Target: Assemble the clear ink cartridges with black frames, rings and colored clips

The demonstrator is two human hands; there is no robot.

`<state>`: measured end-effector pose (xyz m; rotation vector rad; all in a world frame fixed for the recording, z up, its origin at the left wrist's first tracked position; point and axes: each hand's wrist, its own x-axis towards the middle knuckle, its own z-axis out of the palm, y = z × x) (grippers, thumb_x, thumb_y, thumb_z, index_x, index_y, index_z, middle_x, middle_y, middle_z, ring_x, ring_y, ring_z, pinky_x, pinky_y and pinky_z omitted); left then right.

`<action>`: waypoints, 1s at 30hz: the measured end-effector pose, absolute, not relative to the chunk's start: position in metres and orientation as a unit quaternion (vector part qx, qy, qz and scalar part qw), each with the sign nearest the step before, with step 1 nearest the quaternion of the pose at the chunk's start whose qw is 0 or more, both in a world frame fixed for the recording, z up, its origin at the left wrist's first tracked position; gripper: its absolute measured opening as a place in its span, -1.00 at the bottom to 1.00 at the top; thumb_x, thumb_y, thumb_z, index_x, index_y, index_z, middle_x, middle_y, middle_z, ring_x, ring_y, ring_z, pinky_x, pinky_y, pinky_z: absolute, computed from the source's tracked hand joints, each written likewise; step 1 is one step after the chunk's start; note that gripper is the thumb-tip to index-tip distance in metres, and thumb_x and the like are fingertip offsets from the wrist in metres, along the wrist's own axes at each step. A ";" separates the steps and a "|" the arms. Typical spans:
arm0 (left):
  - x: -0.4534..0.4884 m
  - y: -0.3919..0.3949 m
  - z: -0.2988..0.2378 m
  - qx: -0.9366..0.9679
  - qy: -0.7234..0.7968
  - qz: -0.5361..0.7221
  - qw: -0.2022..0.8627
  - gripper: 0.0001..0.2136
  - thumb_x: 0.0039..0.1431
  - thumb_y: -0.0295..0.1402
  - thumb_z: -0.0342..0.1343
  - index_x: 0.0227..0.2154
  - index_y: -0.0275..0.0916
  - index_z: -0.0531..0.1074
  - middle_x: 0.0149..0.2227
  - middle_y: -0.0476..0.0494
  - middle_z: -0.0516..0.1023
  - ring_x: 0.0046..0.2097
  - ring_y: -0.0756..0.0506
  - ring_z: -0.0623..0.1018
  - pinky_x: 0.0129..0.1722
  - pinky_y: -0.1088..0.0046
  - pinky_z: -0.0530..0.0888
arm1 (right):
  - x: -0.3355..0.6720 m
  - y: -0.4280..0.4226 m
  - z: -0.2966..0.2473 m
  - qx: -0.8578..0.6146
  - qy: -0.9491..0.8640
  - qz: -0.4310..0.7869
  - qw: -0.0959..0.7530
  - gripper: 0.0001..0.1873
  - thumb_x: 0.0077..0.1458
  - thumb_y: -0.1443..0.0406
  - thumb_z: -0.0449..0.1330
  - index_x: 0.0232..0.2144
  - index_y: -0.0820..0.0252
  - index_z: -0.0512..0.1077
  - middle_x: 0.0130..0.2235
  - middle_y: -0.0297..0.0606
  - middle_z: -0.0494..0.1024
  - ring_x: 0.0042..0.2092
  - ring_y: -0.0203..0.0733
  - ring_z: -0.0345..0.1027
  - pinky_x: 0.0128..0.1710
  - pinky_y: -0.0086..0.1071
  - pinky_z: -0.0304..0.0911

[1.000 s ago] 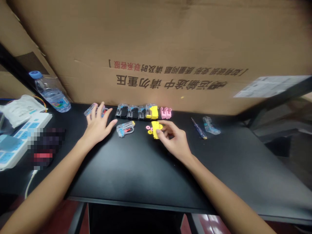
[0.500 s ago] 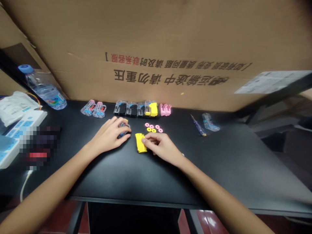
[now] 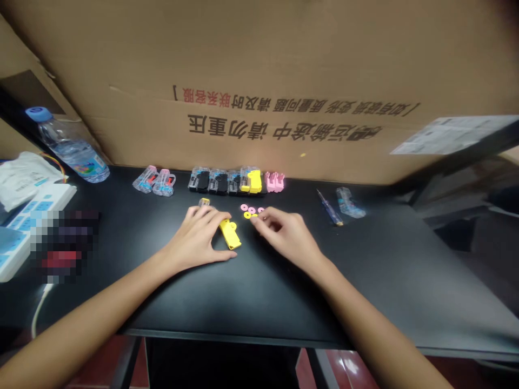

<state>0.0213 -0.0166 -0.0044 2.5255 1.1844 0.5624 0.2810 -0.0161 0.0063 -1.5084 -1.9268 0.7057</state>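
Note:
A flat yellow plastic piece (image 3: 230, 235) with a small loop at its upper end lies tilted between the thumb and index finger of my left hand (image 3: 197, 237), which closes around it at the table. Just beyond those fingers sits a clear toy-gun-shaped part with a yellow end (image 3: 205, 202), partly covered by the hand. My right hand (image 3: 284, 229) hovers at the small rings, thumb and index finger pinched together; whatever is between them is hidden. Pink rings (image 3: 252, 210) and a yellow ring (image 3: 247, 215) lie by its fingertips, some of them covered.
Along the cardboard box (image 3: 259, 65) stand clear and black toy-gun parts (image 3: 219, 182), pink pieces (image 3: 274, 182) and two clear-pink ones (image 3: 164, 182). A screwdriver (image 3: 330, 208) and a clear part (image 3: 349, 203) lie right. Left are a water bottle (image 3: 77, 154) and power strip (image 3: 36, 216).
My right hand has let go of the yellow piece and moved up to the rings. My left hand has left the clear part and come over the yellow piece, which is now turned and shifted left.

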 end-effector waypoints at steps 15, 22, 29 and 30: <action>0.017 -0.013 -0.008 0.874 0.417 0.203 0.148 -0.31 0.12 0.12 0.40 0.21 -0.13 0.43 0.21 -0.26 0.56 0.37 -0.45 0.34 0.34 -0.10 0.17 | 0.299 -0.005 -0.005 -0.538 -0.799 0.173 0.207 -0.90 0.30 0.26 0.27 -0.26 0.10 0.58 -0.30 -0.28 0.57 -0.34 -0.19 0.42 -0.32 -0.33 0.23; 0.014 -0.012 -0.008 0.881 0.393 0.202 0.171 -0.41 0.19 -0.04 0.38 0.21 -0.12 0.41 0.22 -0.24 0.57 0.41 -0.41 0.32 0.38 -0.08 0.13 | 0.299 -0.005 -0.006 -0.512 -0.799 0.256 0.182 -0.88 0.33 0.25 0.25 -0.13 0.09 0.56 -0.20 -0.24 0.60 -0.27 -0.14 0.46 -0.25 -0.30 0.29; 0.015 -0.013 -0.006 0.890 0.369 0.208 0.172 -0.42 0.20 -0.10 0.36 0.23 -0.13 0.41 0.17 -0.22 0.59 0.29 -0.34 0.45 0.40 -0.05 0.11 | 0.294 -0.011 -0.003 -0.451 -0.817 0.312 0.179 -0.89 0.33 0.28 0.24 -0.14 0.10 0.55 -0.15 -0.21 0.60 -0.29 -0.16 0.44 -0.20 -0.26 0.38; 0.015 -0.013 -0.005 0.889 0.369 0.208 0.172 -0.43 0.20 -0.11 0.36 0.23 -0.12 0.41 0.17 -0.21 0.58 0.27 -0.33 0.46 0.40 -0.05 0.12 | 0.294 -0.011 -0.003 -0.452 -0.812 0.320 0.183 -0.87 0.31 0.29 0.25 -0.10 0.10 0.56 -0.15 -0.21 0.60 -0.29 -0.17 0.45 -0.20 -0.26 0.39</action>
